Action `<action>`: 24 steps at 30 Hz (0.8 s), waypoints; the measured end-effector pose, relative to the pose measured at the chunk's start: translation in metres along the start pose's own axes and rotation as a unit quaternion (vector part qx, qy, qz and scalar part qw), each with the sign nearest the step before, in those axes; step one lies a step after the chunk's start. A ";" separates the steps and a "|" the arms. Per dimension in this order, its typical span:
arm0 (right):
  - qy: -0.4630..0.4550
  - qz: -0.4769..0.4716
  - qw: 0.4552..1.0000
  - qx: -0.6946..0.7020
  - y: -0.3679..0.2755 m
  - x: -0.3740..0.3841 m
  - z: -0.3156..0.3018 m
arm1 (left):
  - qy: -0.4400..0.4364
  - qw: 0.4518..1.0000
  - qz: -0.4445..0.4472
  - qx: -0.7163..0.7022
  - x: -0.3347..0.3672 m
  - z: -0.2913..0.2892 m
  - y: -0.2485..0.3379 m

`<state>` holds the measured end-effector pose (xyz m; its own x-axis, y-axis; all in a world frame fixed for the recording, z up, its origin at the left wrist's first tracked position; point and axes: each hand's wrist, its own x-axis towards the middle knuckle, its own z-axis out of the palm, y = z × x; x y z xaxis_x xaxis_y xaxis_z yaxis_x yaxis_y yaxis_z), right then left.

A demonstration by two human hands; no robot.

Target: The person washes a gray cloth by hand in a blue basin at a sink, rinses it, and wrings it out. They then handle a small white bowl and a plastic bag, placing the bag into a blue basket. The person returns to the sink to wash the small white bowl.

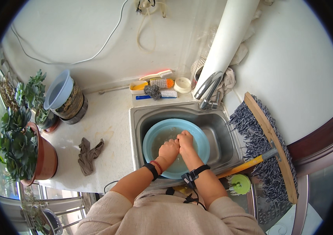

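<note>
A light blue basin [202, 135] with cloudy water sits inside the metal sink [217, 145]. Over its middle, my left hand [169, 150] and my right hand [185, 141] are pressed together, knuckles up and fingers curled in. Whatever they grip is hidden by the fingers; I cannot make it out. A chrome faucet [209, 88] rises at the sink's back right corner. On the counter left of the sink lies a crumpled grey-brown cloth [90, 156].
Brushes, a grey scouring ball [152, 92] and a round white dish [182, 85] line the sink's back edge. Potted plants [46, 158] and a blue-grey tub [60, 91] stand at left. A mop [270, 147] leans at right beside a white pipe [229, 41].
</note>
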<state>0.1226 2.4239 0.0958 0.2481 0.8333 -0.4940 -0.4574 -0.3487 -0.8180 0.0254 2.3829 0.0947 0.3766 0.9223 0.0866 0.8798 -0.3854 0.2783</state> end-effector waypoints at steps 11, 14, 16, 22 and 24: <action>-0.131 -0.089 0.646 -0.747 -0.035 0.021 -0.086 | -0.102 0.937 -0.184 -0.279 -0.036 -0.015 -0.039; -0.024 -0.282 0.594 -0.753 -0.040 0.023 -0.120 | -0.097 0.863 -0.282 -0.408 -0.070 -0.017 -0.047; 0.047 -0.173 0.638 -0.749 -0.046 0.023 -0.133 | -0.151 0.648 -0.374 -0.646 -0.087 -0.023 -0.055; 0.026 0.027 0.725 -0.688 -0.021 0.032 -0.156 | -0.164 0.453 -0.511 -0.712 -0.084 -0.028 -0.057; 0.035 -0.007 0.760 -0.649 -0.009 0.046 -0.167 | -0.162 0.514 -0.487 -0.688 -0.081 -0.031 -0.053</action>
<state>0.2813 2.3939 0.0311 0.3104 0.8318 -0.4602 0.7618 -0.5072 -0.4029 -0.0610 2.3298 0.1028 0.1774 0.5193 -0.8359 -0.2555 0.8446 0.4705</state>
